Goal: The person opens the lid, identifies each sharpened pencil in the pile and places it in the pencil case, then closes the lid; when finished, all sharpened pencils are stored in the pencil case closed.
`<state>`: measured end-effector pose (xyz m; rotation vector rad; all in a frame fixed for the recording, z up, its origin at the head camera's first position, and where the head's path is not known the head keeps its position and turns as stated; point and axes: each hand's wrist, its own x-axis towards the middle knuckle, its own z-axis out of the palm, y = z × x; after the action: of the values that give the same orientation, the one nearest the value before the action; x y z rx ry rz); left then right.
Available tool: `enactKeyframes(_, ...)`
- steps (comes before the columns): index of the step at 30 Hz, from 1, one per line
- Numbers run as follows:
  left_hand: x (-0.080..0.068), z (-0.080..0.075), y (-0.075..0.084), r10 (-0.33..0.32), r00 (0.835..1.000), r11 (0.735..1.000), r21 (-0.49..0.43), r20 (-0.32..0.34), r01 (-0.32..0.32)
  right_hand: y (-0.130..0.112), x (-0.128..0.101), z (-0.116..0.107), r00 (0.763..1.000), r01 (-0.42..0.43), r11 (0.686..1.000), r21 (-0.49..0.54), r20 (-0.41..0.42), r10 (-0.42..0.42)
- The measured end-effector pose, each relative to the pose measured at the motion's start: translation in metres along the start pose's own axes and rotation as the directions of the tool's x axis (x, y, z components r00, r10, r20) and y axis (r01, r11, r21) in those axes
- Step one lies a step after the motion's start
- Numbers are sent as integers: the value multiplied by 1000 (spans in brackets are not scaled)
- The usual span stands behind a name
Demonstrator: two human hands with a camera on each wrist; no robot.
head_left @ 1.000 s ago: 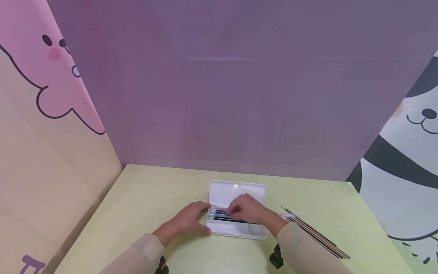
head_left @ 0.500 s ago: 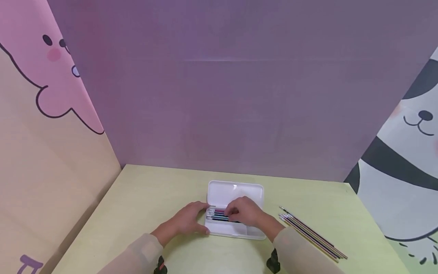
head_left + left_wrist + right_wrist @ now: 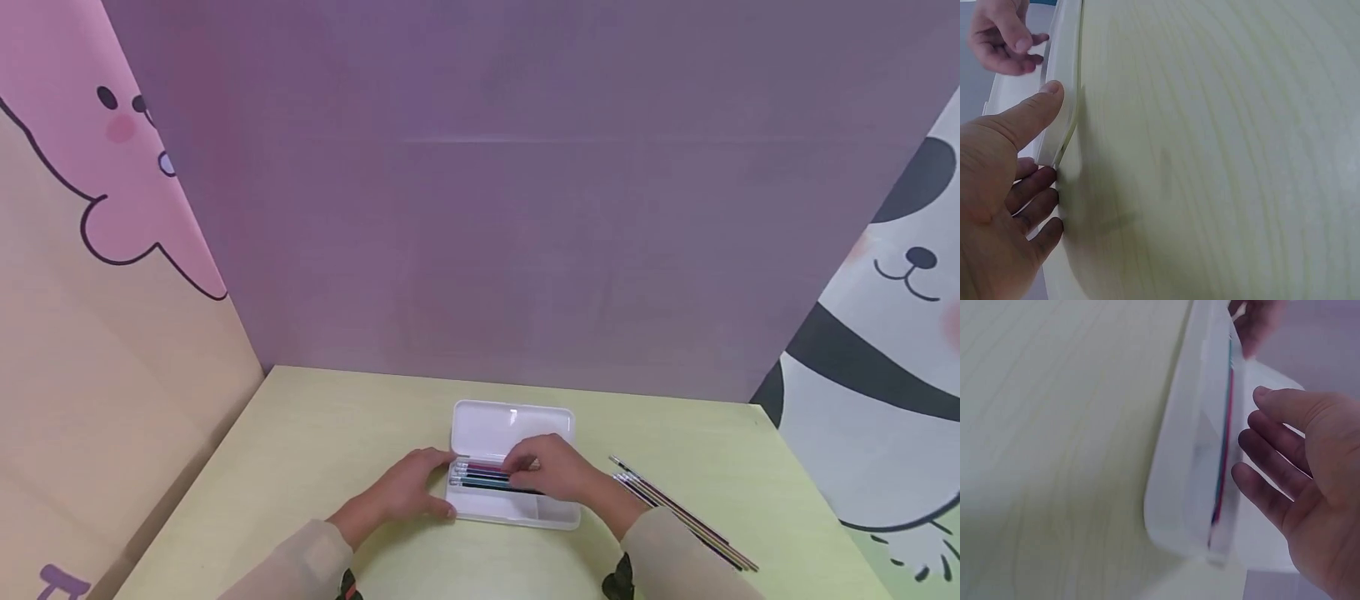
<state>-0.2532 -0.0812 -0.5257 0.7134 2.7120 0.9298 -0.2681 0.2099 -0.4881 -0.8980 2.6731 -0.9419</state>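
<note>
Partly hiding the pens, the relaxed right hand hovers; left hand steadies the case.

Your open case lies mid-worktop, lid at its far side, pens in its far compartment. Your left hand rests at its left end, right hand over the pens. Loose pencils lie right of it.

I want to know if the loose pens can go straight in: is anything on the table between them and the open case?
Nothing visible lies between them. The loose pens lie on bare table right of the case. The right hand hovers over the pens already inside; the left hand touches the case's left end.
</note>
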Motion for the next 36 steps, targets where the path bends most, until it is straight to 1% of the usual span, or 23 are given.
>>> enactKeyframes(5, -1, 2, -1, 1, 1000, 1000, -7, -5, -1, 11, -22, -19, 997, -53, 998, 35, -59, 55)
enactKeyframes(9, -1, 4, -3, -1, 1000, 999, -34, -12, 0, 19, -41, -30, 986, -105, 994, 44, -126, 109)
enactKeyframes(12, 0, 5, -5, -7, 1000, 996, -84, -27, 5, 27, -55, -34, 972, -143, 987, 69, -180, 153)
enactKeyframes(15, 1, 3, -8, -30, 999, 980, -198, -46, 20, 33, -66, -35, 955, -184, 973, 139, -207, 210)
enactKeyframes(17, 2, 1, -9, -40, 998, 960, -281, -54, 23, 37, -72, -33, 947, -210, 958, 193, -204, 249)
enactKeyframes(19, 3, -2, -9, -51, 998, 928, -371, -46, 31, 40, -76, -31, 946, -218, 943, 253, -181, 268)
enactKeyframes(21, 4, -6, -9, -50, 998, 903, -428, -30, 33, 41, -78, -29, 948, -222, 927, 302, -154, 277)
enactKeyframes(24, 5, -10, -7, -63, 998, 865, -498, 22, 66, 42, -79, -27, 958, -211, 912, 353, -108, 264)
enactKeyframes(27, 6, -13, -5, -76, 995, 847, -523, 68, 100, 43, -80, -25, 964, -205, 899, 386, -79, 254)
enactKeyframes(28, 6, -14, -5, -78, 994, 846, -522, 80, 109, 44, -80, -24, 965, -204, 896, 395, -71, 251)
enactKeyframes(32, 6, -12, -6, -77, 990, 860, -495, 116, 125, 45, -83, -23, 969, -197, 880, 432, -51, 242)
enactKeyframes(36, 8, -8, -9, -70, 991, 870, -479, 115, 118, 48, -83, -23, 970, -203, 870, 449, -28, 241)
